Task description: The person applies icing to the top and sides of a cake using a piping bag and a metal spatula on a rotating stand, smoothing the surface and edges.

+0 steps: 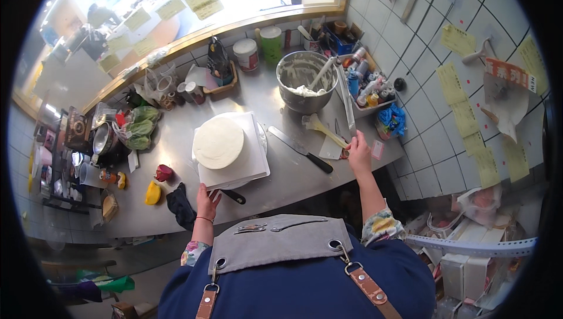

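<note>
A round cake coated in pale cream sits on a square white board on the steel table. My left hand is at the board's near edge, fingers apart, its fingertips by the corner. A black handle pokes out from under the board beside it. My right hand is closed around the near end of a long, flat metal strip that points away from me. Close to that hand lie a cream-coloured spatula and a long knife with a black handle.
A steel mixing bowl with white cream and a spatula stands behind. Bottles fill a bin at the right wall. Tubs, bagged greens and a black cloth are on the table.
</note>
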{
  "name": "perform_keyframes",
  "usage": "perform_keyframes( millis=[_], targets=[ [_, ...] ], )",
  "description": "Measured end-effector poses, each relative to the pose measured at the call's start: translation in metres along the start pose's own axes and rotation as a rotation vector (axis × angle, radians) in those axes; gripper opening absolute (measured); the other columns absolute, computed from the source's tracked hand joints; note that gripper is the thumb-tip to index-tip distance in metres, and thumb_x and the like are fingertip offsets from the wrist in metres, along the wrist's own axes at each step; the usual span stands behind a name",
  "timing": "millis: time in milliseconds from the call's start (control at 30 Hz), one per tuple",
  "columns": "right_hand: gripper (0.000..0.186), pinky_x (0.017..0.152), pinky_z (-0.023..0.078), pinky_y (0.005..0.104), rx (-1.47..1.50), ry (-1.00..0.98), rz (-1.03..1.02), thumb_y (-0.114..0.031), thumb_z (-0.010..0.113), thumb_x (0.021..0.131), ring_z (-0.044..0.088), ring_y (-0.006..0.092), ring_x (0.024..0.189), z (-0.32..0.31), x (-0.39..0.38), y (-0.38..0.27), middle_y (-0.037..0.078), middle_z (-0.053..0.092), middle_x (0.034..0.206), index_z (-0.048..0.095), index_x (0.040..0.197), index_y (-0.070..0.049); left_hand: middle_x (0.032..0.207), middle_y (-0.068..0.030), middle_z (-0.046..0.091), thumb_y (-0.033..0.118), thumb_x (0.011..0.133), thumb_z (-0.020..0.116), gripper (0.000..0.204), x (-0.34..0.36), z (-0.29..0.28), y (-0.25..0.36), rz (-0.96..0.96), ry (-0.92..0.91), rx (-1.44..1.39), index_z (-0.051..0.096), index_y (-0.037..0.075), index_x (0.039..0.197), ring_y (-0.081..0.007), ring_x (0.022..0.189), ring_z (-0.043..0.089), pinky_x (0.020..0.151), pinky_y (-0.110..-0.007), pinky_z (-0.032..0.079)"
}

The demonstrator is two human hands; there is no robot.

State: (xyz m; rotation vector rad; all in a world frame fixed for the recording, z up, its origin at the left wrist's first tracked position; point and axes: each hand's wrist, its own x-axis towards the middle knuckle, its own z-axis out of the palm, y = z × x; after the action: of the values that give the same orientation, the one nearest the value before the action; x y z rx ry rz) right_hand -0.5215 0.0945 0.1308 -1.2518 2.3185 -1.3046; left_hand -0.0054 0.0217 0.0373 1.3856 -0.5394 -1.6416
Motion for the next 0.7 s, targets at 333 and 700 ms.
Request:
perform_keyframes(
  millis=[333,700],
  targets=[
    [0.029,0.036,0.046,0.03,0.322,-0.315,0.314,-0.019,0.041,0.103,0.055,0.0152,0.04,0.045,-0.003,-0.02,0.008,0.062,0.063,0.053,0.125,-0.005,0.131,-0.0058,0.053,0.053,0.099,0.046,0.049,-0.012,0.0,-0.01,0.003,-0.013,0.004,0.044,0.018,0.134,-0.0224,0.117,0.056,0.096,-0.045,0.045],
    [0.039,0.058,0.052,0.0369,0.304,-0.194,0.006,-0.016,0.044,0.1,0.061,0.023,0.059,0.141,0.041,-0.104,0.014,0.062,0.074,0.047,0.137,-0.007,0.129,-0.0063,0.054,0.052,0.1,0.046,0.049,-0.022,0.002,-0.009,-0.047,-0.108,0.021,0.044,0.016,0.133,-0.0225,0.115,0.058,0.093,-0.043,0.047]
  ],
)
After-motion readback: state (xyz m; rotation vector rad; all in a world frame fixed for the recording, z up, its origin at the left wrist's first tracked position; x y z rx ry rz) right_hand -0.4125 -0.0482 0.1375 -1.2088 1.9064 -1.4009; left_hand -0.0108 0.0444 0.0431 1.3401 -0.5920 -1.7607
